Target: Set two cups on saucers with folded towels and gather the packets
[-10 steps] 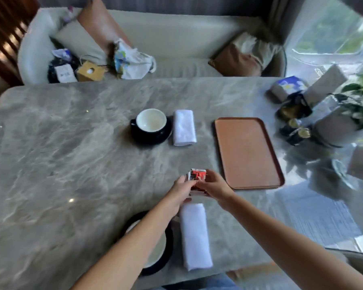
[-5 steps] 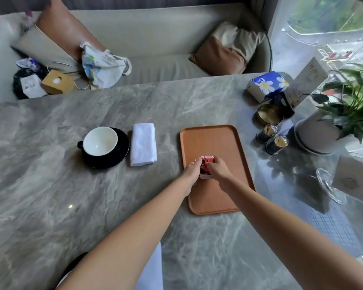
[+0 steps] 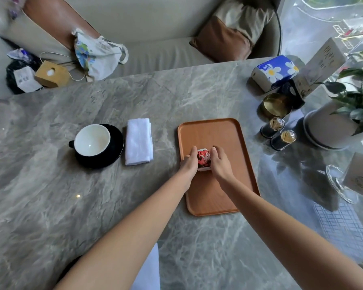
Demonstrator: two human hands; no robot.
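Table (image 3: pixel 50 185) is noted as polished stone, grey-veined, glossy, with light reflected. Tray (image 3: pixel 210 130) is read as smooth matt wood. Cup (image 3: pixel 92 139) at 9 o'clock of the tray is logged as glazed ceramic, glossy white inside and black outside; saucer (image 3: pixel 115 151) is given the same glossy black glaze. Towel (image 3: pixel 138 141) is marked as white terry cloth, matt nap. Packets (image 3: pixel 203 159) are seen in a shiny printed wrapper; foil or paper cannot be told. Tissue pack (image 3: pixel 275 72) at 1 o'clock is wrapped in glossy plastic film. Round dish (image 3: pixel 274 105) is taken as gold-tone metal. Cushion (image 3: pixel 222 40) at 12 o'clock is judged smooth brown leather-look.
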